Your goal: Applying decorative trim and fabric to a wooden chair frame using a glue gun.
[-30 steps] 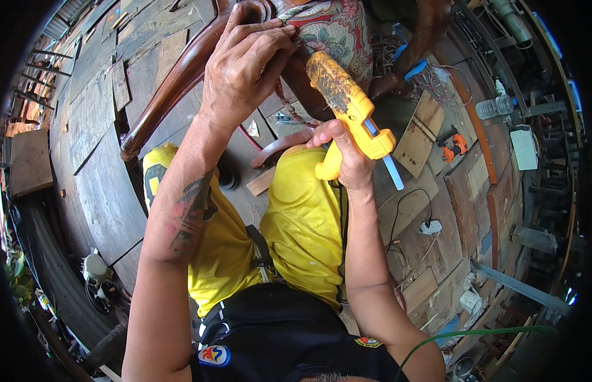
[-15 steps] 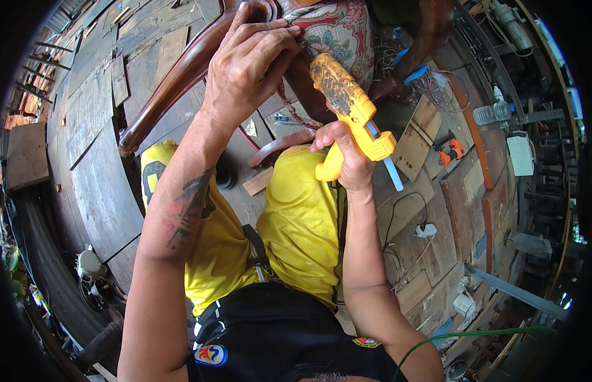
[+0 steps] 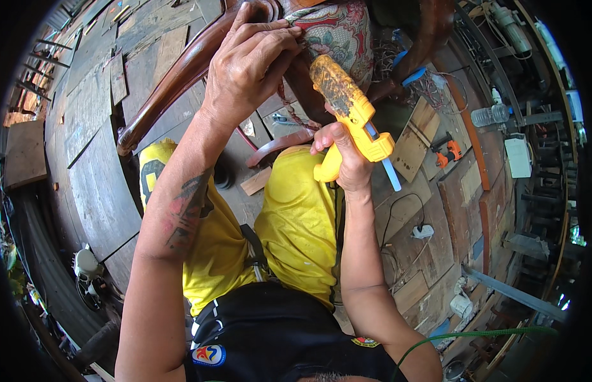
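My right hand [image 3: 351, 156] is wrapped round the handle of a yellow hot glue gun [image 3: 344, 95], its front end stained dark brown. A pale bluish glue stick [image 3: 391, 175] pokes out of its back, and the front points up toward the chair. At the top, my left hand [image 3: 251, 60] presses its fingertips together at the edge of floral upholstery fabric [image 3: 337, 35] in red, cream and green. One finger stretches up against the carved wood. The fabric sits on a brown varnished wooden chair [image 3: 172, 87] with curved legs. What lies under my left fingertips is hidden.
On the floor of wooden boards to the right lie an orange and black power tool [image 3: 447, 155], a white socket block [image 3: 422, 231] with a black cord, and a clear plastic bottle [image 3: 489, 116]. A green cord [image 3: 493, 332] crosses the lower right. Tangled wires lie behind the chair.
Almost nothing differs. The glue gun and my right hand have shifted very slightly left and down; my left hand keeps its place at the fabric edge.
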Demonstrator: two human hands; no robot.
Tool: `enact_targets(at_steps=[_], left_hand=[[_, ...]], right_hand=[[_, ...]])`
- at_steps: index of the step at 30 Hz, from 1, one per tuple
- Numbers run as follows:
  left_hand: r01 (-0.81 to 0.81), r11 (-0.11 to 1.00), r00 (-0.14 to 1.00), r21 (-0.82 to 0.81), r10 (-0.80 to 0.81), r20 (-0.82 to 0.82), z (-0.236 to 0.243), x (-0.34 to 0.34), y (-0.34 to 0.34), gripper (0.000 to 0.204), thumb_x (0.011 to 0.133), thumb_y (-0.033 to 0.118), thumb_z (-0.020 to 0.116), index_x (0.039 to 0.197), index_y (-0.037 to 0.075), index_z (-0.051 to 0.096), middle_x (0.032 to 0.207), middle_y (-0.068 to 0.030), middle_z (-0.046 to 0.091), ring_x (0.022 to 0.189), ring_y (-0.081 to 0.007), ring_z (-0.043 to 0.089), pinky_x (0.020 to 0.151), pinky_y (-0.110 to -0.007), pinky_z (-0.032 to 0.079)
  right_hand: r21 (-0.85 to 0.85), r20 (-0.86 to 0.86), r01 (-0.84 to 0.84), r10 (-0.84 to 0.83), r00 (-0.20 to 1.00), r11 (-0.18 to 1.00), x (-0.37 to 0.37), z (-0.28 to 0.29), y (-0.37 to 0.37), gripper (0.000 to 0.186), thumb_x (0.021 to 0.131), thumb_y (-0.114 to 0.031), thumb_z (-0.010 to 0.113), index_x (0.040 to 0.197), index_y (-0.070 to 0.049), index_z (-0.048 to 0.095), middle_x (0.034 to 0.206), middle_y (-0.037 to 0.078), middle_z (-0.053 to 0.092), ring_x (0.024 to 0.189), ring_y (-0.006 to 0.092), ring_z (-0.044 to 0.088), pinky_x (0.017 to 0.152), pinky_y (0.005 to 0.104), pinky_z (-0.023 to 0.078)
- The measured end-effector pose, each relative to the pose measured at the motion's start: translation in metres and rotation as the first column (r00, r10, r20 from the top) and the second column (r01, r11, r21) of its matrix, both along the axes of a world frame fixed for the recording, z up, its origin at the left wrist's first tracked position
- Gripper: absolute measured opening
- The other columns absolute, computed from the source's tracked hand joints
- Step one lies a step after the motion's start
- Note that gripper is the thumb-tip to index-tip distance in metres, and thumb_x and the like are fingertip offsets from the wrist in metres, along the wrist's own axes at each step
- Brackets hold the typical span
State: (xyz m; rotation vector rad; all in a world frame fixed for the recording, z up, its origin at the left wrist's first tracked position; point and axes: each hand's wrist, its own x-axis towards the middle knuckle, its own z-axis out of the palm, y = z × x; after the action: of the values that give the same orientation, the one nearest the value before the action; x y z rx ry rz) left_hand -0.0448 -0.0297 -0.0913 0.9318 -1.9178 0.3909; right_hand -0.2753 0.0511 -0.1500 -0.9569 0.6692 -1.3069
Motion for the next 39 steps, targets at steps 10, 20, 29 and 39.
enact_targets(at_steps=[10,20,29,39], left_hand=[[-0.029,1.000,0.999,-0.003,0.029,0.030,0.0047,-0.0028,0.0038,0.024,0.088,0.006,0.083,0.110,0.013,0.076,0.122,0.0023,0.080,0.121,-0.0214,0.073,0.126,-0.056,0.037],[-0.026,1.000,0.999,0.003,0.026,0.023,0.0070,-0.0041,0.0048,0.024,0.088,0.006,0.082,0.110,0.013,0.076,0.122,0.0025,0.079,0.121,-0.0212,0.072,0.126,-0.057,0.038],[0.002,1.000,1.000,-0.022,-0.001,0.019,-0.0004,0.0001,-0.0007,0.025,0.088,0.006,0.083,0.110,0.013,0.076,0.122,0.0022,0.079,0.121,-0.0214,0.073,0.127,-0.057,0.036],[-0.008,1.000,1.000,-0.012,0.008,0.006,0.0023,-0.0025,0.0011,0.023,0.089,0.006,0.082,0.110,0.013,0.076,0.122,0.0026,0.080,0.121,-0.0215,0.073,0.127,-0.058,0.035]], right_hand=[[-0.022,-0.088,-0.051,0.049,0.995,0.998,-0.0038,-0.0034,-0.0006,0.060,0.108,-0.027,0.069,0.149,0.011,0.047,0.083,0.005,0.060,0.077,0.0165,0.061,0.073,0.0350,0.058],[-0.020,-0.095,-0.053,0.050,0.994,0.998,-0.0048,-0.0041,-0.0012,0.060,0.108,-0.029,0.069,0.149,0.010,0.048,0.083,0.005,0.059,0.077,0.0168,0.061,0.072,0.0345,0.057],[-0.015,-0.076,-0.051,0.050,0.996,0.999,-0.0052,-0.0041,-0.0014,0.060,0.107,-0.027,0.069,0.148,0.010,0.047,0.082,0.005,0.060,0.076,0.0172,0.061,0.071,0.0350,0.057],[0.011,-0.051,-0.050,0.050,0.997,0.999,-0.0064,-0.0041,-0.0015,0.060,0.106,-0.028,0.071,0.147,0.010,0.049,0.082,0.005,0.060,0.077,0.0176,0.061,0.071,0.0348,0.057]])
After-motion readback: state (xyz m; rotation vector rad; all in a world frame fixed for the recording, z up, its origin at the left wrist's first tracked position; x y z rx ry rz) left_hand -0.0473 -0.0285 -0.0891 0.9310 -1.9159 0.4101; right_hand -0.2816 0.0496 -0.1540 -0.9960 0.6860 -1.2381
